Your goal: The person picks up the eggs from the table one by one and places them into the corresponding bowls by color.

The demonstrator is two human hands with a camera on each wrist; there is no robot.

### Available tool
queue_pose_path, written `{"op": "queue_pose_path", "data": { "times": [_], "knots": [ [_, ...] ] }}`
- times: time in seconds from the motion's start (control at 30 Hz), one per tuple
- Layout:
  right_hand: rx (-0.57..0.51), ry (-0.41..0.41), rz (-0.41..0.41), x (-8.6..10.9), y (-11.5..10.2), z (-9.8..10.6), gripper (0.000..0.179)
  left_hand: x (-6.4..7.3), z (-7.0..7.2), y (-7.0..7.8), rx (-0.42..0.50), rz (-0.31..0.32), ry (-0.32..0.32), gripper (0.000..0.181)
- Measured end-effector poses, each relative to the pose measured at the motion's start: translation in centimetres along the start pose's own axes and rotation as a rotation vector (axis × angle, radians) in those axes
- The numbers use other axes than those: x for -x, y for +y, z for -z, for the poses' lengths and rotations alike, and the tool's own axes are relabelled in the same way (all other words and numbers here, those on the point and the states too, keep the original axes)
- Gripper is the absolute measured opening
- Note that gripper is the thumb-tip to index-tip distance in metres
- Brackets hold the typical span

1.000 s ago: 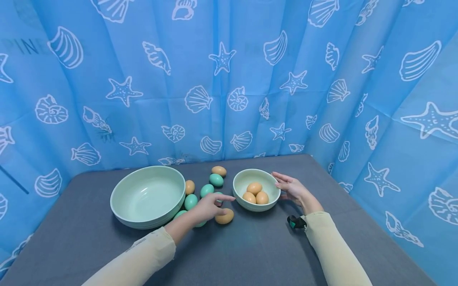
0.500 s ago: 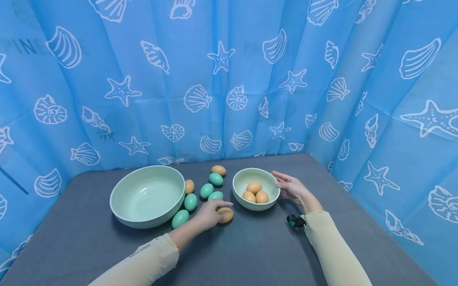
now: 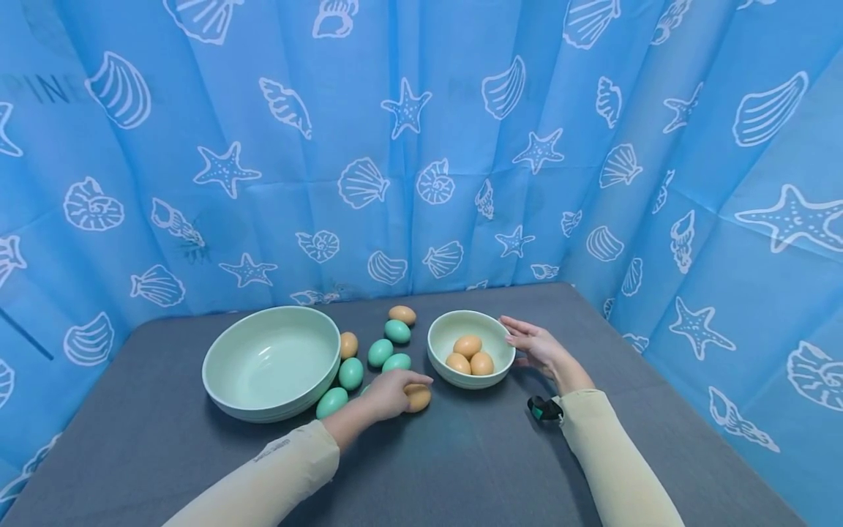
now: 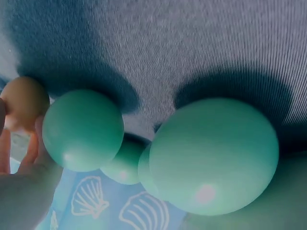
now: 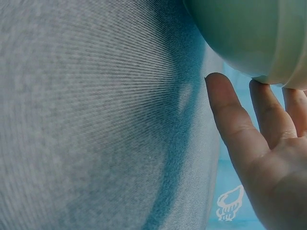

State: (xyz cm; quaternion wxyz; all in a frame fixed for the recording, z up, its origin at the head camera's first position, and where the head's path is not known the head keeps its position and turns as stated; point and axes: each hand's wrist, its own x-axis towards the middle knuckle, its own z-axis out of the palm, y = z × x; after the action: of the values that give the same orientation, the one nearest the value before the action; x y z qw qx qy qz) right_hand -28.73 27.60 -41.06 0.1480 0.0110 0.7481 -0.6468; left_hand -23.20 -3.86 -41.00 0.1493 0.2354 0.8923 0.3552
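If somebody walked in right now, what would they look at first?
Probably the bright blue seashell curtain filling the back. Next, the green eggs lying on the gray table beside the big bowl. Then maybe the left hand, holding a tan egg near the small bowl with three tan eggs inside.

2 bowls [image 3: 270, 355], 6 brn eggs [image 3: 402, 315], 6 grn eggs [image 3: 351, 373] (1 part-hid), 2 hands [image 3: 388, 394].

Table [image 3: 461, 468], curtain [image 3: 408, 219] behind; left bowl [image 3: 263, 406] and right bowl [image 3: 470, 382] on it, three eggs [image 3: 468, 345] in the latter. Loose eggs [image 3: 380, 353] between bowls, some just beside the left one. Rightmost loose egg [image 3: 418, 399] in left hand [image 3: 385, 395], nearer than right bowl; right hand [image 3: 540, 347] at that bowl's right side.
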Motion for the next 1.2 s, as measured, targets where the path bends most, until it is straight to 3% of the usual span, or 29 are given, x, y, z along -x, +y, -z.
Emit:
{"op": "queue_pose_path", "data": {
  "times": [0.23, 0.37, 0.67, 1.2],
  "knots": [
    [-0.005, 0.009, -0.018, -0.1, 0.1, 0.0, 0.062, -0.4, 0.1, -0.4, 0.035, 0.046, -0.04, 0.038],
    [-0.005, 0.011, -0.016, -0.2, 0.1, 0.0, 0.061, -0.4, 0.2, -0.6, 0.094, 0.026, -0.053, 0.032],
    [0.009, 0.015, -0.008, -0.2, 0.1, 0.0, 0.06, -0.7, 0.3, -1.0, 0.146, 0.005, -0.064, 0.048],
    [0.003, 0.002, -0.005, -0.1, 0.0, 0.0, 0.06, -0.6, 0.8, -1.4, 0.187, -0.002, -0.001, 0.047]
  ]
}}
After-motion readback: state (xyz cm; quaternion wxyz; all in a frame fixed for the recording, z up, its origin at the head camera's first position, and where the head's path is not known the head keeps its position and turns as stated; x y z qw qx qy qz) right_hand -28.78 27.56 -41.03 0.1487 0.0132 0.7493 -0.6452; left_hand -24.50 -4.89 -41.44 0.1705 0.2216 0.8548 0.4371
